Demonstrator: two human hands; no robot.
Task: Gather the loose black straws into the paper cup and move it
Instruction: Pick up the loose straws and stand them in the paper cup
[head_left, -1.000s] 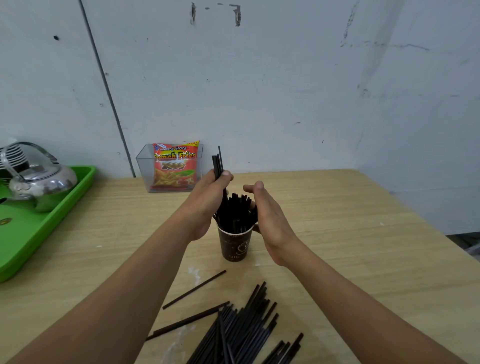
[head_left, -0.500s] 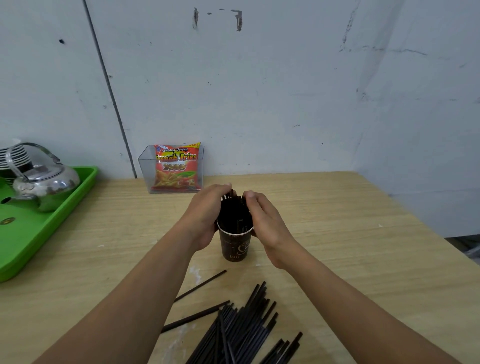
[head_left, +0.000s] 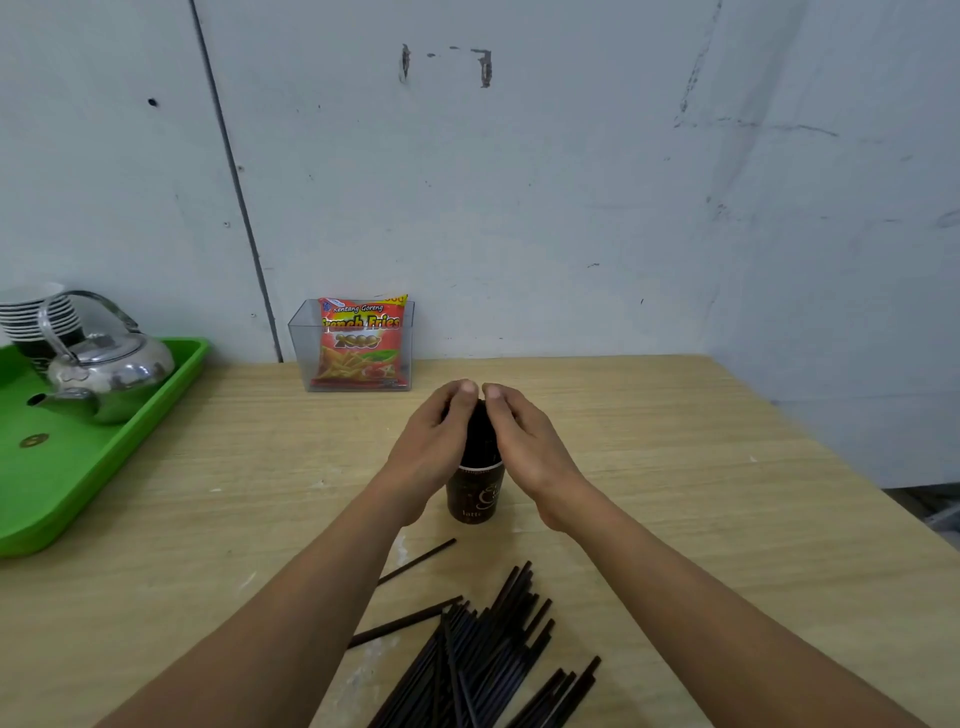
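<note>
My left hand (head_left: 436, 439) and right hand (head_left: 527, 444) are clasping the straw bundle (head_left: 479, 431) standing in the cup (head_left: 475, 499), mid-table. Many loose straws (head_left: 483, 660) are lying by the near edge; gathering seems partly done, the move not begun.

Glossy metal kettle (head_left: 111, 371), wood-grain table (head_left: 675, 467)

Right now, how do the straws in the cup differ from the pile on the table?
The cup straws stand upright; the pile lies flat. The cup straws are bunched tight between the left hand and right hand; the pile is fanned out, untouched. Both are thin and black.
</note>
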